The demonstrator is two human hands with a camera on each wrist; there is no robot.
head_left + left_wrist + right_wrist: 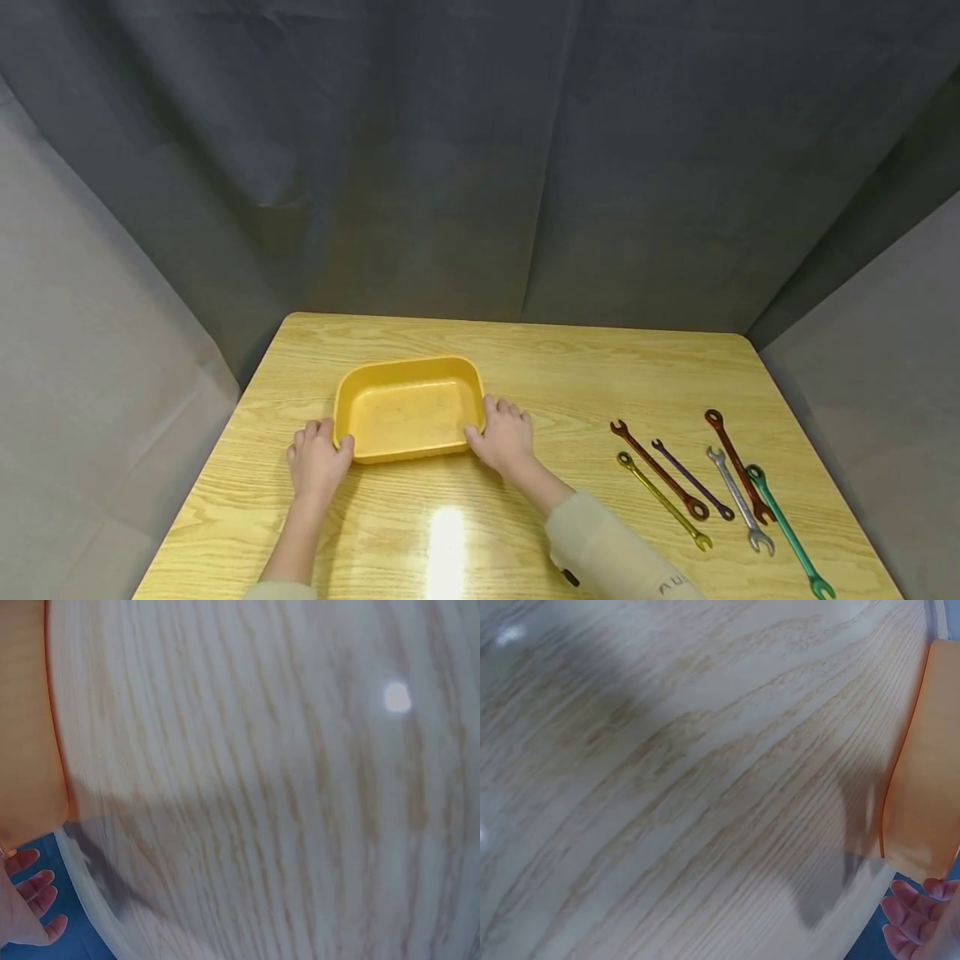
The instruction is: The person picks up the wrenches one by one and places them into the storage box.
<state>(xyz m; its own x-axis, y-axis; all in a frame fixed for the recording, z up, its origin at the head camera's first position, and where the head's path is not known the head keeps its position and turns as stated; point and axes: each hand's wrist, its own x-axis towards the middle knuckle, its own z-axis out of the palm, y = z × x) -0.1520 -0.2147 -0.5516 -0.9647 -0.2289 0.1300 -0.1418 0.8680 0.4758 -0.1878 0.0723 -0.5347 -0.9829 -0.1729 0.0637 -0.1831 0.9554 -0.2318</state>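
A shallow yellow tray with nothing in it sits on the wooden table, left of the middle. My left hand lies on the table at the tray's front left corner, thumb against its wall. At the front right corner my right hand does the same, its fingers beside the right wall. Neither hand curls round the rim. The left wrist view shows the tray's side and loosely bent fingertips. The right wrist view shows the tray and fingertips.
Several coloured wrenches lie in a row on the right of the table: brown, yellow, purple, silver, red and green. Grey cloth walls close in the table on three sides.
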